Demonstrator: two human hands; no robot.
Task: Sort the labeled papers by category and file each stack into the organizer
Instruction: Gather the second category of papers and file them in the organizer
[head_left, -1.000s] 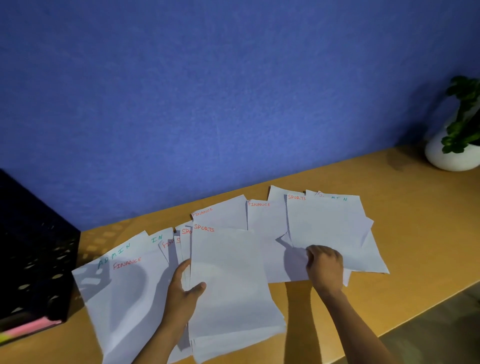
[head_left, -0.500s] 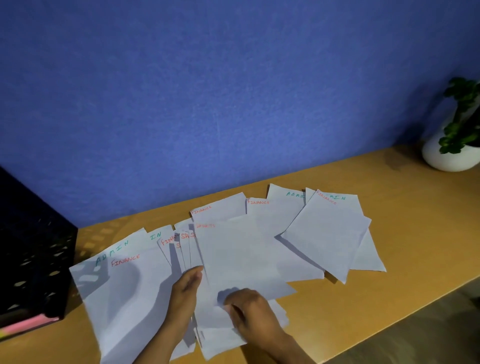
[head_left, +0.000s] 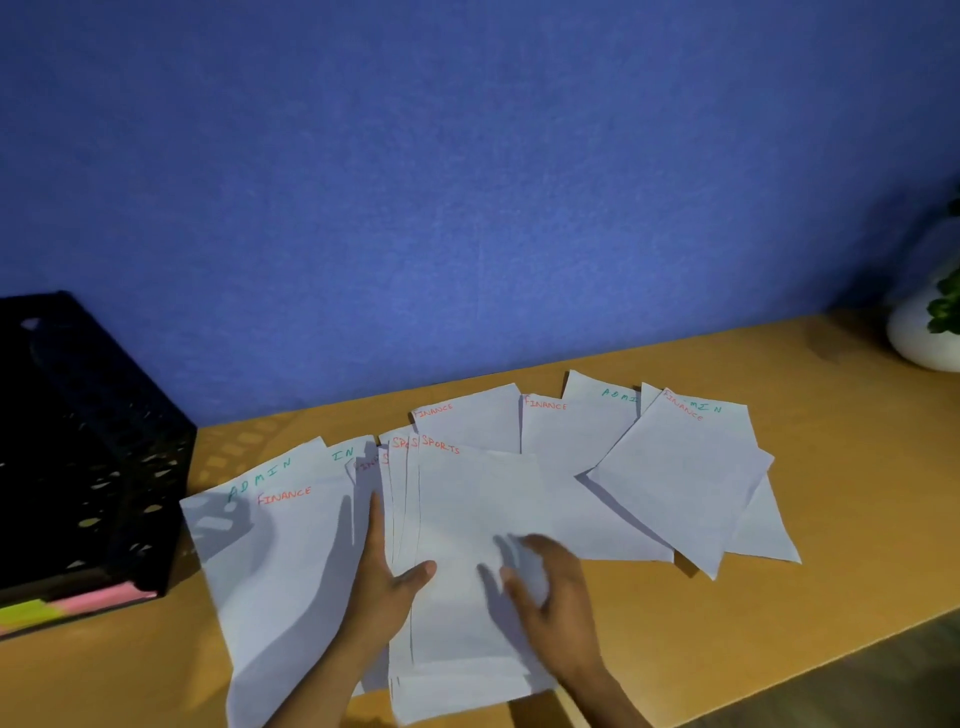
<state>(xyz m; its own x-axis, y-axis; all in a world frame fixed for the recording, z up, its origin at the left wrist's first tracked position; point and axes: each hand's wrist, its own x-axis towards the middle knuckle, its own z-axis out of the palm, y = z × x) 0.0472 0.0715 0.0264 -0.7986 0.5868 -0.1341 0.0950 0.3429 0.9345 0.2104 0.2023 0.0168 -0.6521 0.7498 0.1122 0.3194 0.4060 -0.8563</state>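
Observation:
White labeled papers lie spread across a wooden desk (head_left: 831, 545). A stack of sheets marked SPORTS (head_left: 467, 499) sits in the middle, fanned slightly at its left edge. My left hand (head_left: 387, 582) grips that stack's left side, thumb on top. My right hand (head_left: 550, 592) rests on the stack's lower right with fingers spread, blurred. To the left lies a FINANCE sheet (head_left: 280, 561) over an ADMIN sheet (head_left: 260, 478). Behind and to the right are more FINANCE sheets (head_left: 472, 421) and ADMIN sheets (head_left: 597, 400), one tilted FINANCE sheet (head_left: 680, 478) on top. The black mesh organizer (head_left: 88, 447) stands at the far left.
A white pot with a green plant (head_left: 919, 338) sits at the desk's far right corner. Pink and yellow sheets (head_left: 67, 608) stick out under the organizer. A blue wall (head_left: 467, 182) backs the desk. The desk's front edge runs diagonally at lower right.
My right hand took a SPORTS sheet from the right pile and brought it left onto the SPORTS stack, where it now rests. That uncovered an ADMIN and a FINANCE sheet. The left hand kept its hold.

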